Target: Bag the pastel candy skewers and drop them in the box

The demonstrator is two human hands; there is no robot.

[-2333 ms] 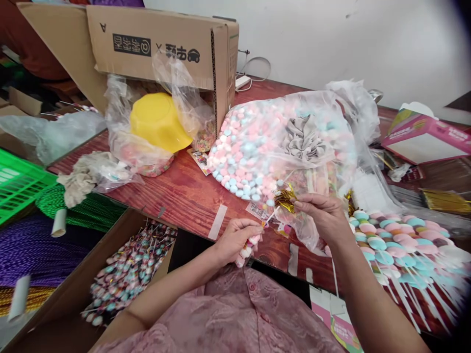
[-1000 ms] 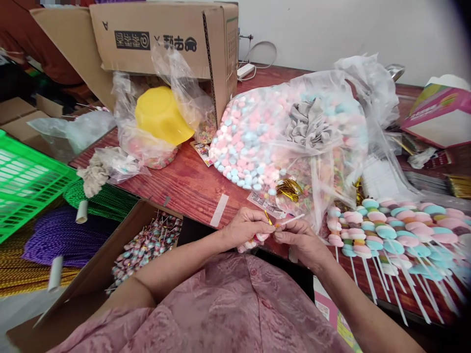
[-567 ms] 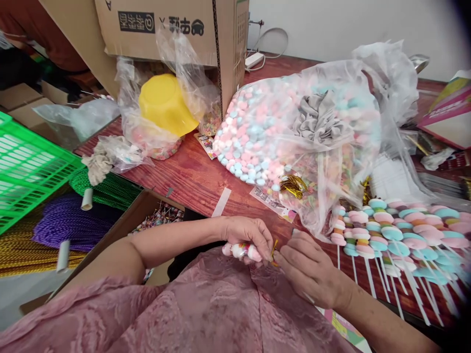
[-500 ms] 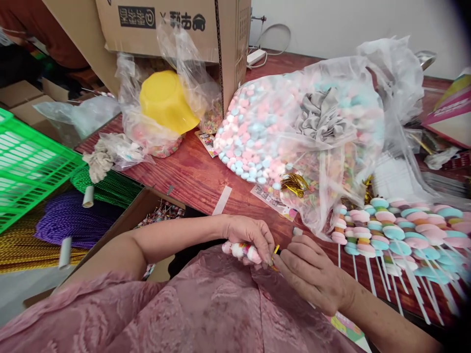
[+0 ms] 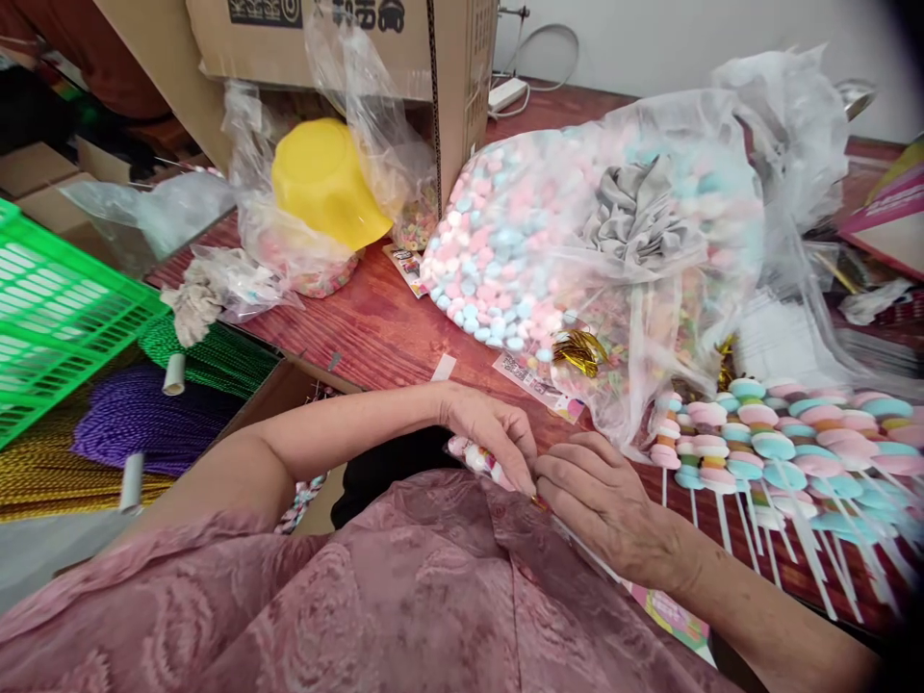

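while the left hand (image 5: 491,433) clamps a candy stick (image 5: 476,457) and the right hand (image 5: 599,496) pinches a gold tie (image 5: 538,500) on it, tying seems underway, needing steady turns.

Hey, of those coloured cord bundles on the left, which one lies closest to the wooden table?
The green bundle, right beside the edge of the table; the purple bundle and the gold bundle lie farther from it.

A small candy-packing workshop: bulk bag of sweets (image 5: 549,231), rows of finished lollipops (image 5: 780,452), cardboard cartons (image 5: 404,58)
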